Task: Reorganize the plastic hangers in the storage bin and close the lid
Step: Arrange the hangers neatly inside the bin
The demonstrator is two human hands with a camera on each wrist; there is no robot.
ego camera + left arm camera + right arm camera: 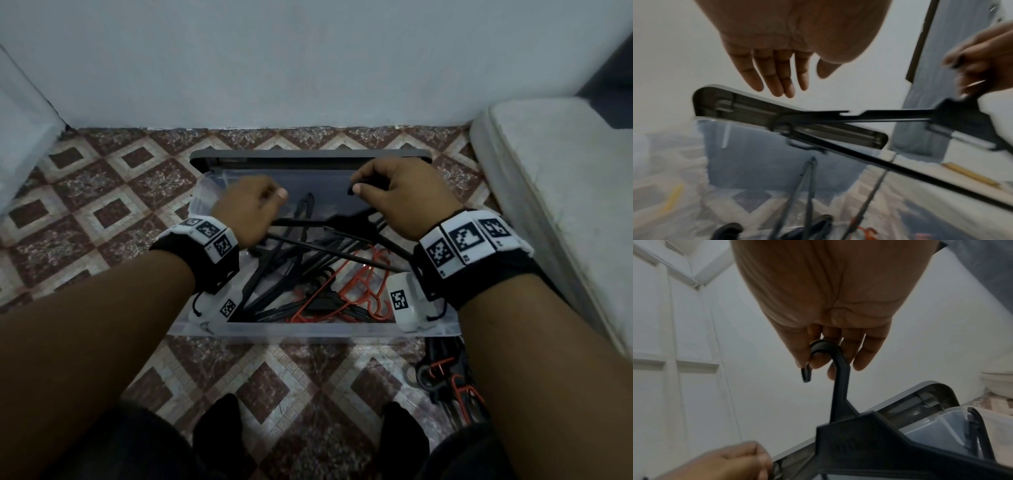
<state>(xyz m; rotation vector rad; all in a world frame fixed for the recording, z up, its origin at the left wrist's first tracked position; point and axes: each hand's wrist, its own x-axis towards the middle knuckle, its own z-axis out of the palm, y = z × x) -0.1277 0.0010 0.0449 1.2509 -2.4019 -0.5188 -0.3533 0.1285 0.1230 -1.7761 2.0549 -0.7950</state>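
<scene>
A clear plastic storage bin (308, 330) stands on the tiled floor with a tangle of black hangers and red hangers (363, 291) inside. Its grey lid (308, 154) stands behind it, against the wall. My right hand (359, 186) grips the hook of a black hanger (342, 222) and holds it above the bin; in the right wrist view the fingers (828, 356) curl round the hook of that hanger (840, 386). My left hand (253, 205) hovers over the bin's left side. In the left wrist view its fingers (781, 73) hang relaxed and hold nothing, just above the lid (735, 105).
A second heap of black and red hangers (448, 383) lies on the floor right of the bin's front corner. A white mattress (555, 192) borders the right side. The wall is close behind. My feet in black socks (219, 431) stand in front.
</scene>
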